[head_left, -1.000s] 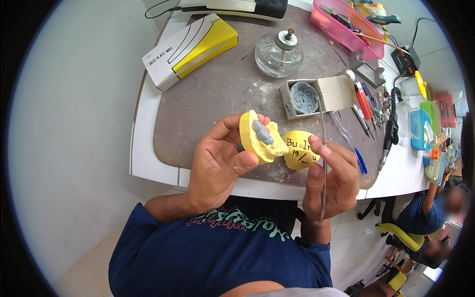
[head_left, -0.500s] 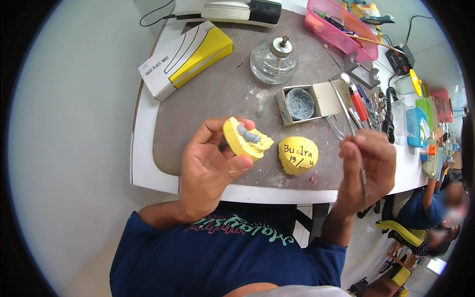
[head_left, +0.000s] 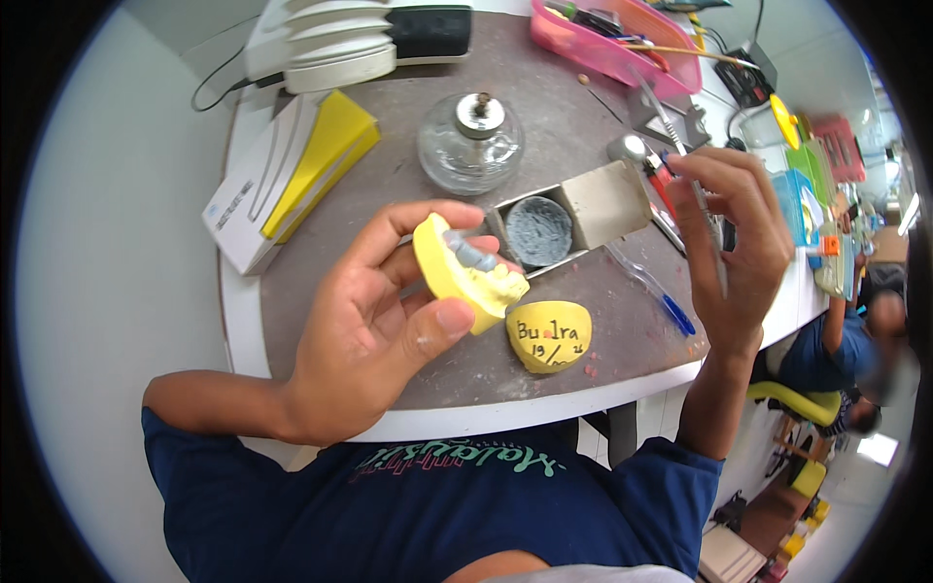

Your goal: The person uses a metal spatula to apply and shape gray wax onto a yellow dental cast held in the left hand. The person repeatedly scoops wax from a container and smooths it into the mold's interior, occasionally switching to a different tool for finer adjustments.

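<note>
My left hand point(head_left: 355, 335) is closed around the edges of a yellow plaster dental model point(head_left: 442, 277), raised over the near part of the bench. Grey wax point(head_left: 470, 255) covers some of its teeth. My right hand point(head_left: 743, 219), well off to the right, pinches a slim metal waxing instrument point(head_left: 673, 128) whose tip points up and away from me. Between the hands, a second yellow plaster model point(head_left: 549, 340) rests on the bench with handwriting on its flat face. Beyond it stands an opened small carton point(head_left: 610, 199) containing a round cake of grey-blue wax point(head_left: 539, 231).
A glass spirit lamp point(head_left: 471, 151) stands behind the carton. At left lies a white-and-yellow box point(head_left: 292, 185). A pink basket of tools point(head_left: 622, 49) sits at the far right, and a blue-tipped clear pen point(head_left: 661, 296) lies near my right wrist. Another person point(head_left: 826, 340) is at the right.
My right hand has moved farther away and to the right with the instrument. The left hand still holds the model, slightly farther out. The whole view has shifted, bringing bench items lower and leftward.
</note>
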